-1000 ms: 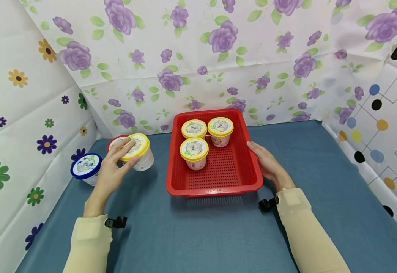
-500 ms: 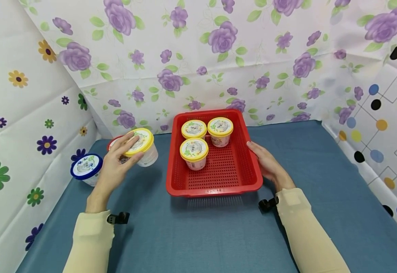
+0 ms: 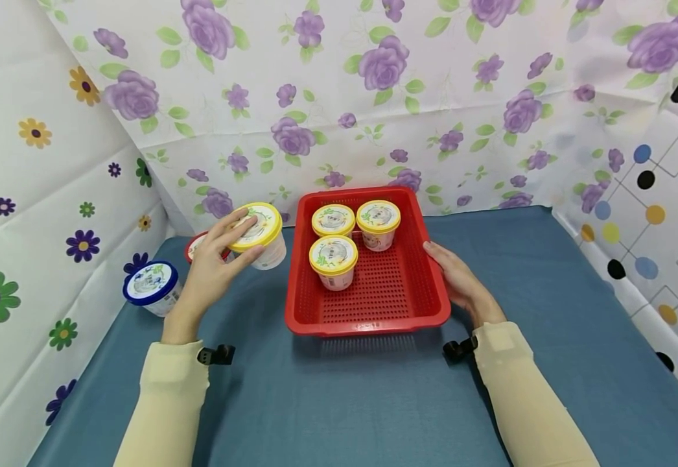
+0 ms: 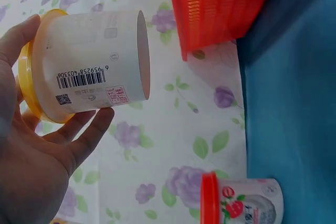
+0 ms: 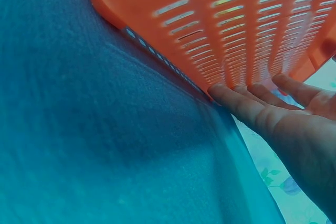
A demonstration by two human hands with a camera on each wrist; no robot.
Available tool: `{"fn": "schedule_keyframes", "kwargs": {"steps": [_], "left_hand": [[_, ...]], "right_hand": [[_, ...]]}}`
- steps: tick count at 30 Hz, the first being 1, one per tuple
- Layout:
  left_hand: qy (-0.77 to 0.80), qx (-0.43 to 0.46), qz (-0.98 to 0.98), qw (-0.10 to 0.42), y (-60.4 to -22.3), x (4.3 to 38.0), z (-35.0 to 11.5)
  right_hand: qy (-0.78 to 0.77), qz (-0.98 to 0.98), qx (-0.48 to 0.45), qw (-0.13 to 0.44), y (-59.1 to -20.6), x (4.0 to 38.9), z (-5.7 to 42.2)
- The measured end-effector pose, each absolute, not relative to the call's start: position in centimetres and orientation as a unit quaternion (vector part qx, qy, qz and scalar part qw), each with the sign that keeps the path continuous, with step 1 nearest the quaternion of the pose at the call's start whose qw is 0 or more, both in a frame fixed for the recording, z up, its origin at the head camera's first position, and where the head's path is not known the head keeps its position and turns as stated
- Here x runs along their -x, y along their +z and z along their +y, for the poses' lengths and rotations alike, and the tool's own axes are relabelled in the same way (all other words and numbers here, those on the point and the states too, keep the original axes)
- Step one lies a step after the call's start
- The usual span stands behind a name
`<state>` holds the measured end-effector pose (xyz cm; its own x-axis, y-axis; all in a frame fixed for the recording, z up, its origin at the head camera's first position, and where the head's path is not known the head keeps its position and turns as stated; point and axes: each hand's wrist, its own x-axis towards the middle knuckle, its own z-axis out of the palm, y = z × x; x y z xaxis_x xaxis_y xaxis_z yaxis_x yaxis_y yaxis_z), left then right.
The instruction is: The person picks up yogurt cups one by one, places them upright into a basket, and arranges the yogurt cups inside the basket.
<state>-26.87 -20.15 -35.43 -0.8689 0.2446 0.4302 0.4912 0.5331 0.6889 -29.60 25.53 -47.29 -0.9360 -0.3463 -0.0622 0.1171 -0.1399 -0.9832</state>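
Holding the basket steady looks like the right hand's whole job: straight fingers lie flat against the side wall of the red basket, gripping nothing. Nearer the left edge, the left hand has its fingers and thumb wrapped round a yellow-lidded cup, lifted off the blue surface and tilted, just beside the basket's left wall. I'd say level the cup before it goes over the rim, then lower it into the bare front part, clear of the three yellow-lidded cups at the back. Further left, a blue-lidded cup and a red-lidded cup sit on the surface.
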Motion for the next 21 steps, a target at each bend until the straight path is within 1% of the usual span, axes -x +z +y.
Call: {"fn": "schedule_keyframes", "kwargs": {"steps": [8,16,21], "left_hand": [[-0.427,0.231,-0.865,0.128,-34.1,27.5,-18.8],[-0.411,0.255,-0.865,0.136,-32.8,28.2,-17.2],[-0.411,0.266,-0.862,0.130,-32.2,28.4,-16.2]], "right_hand": [[-0.750,0.636,0.089,0.155,-47.3,29.6,25.6],[-0.750,0.637,0.089,0.153,-47.4,29.7,25.6],[-0.750,0.637,0.092,0.151,-47.4,29.6,25.6]]}}
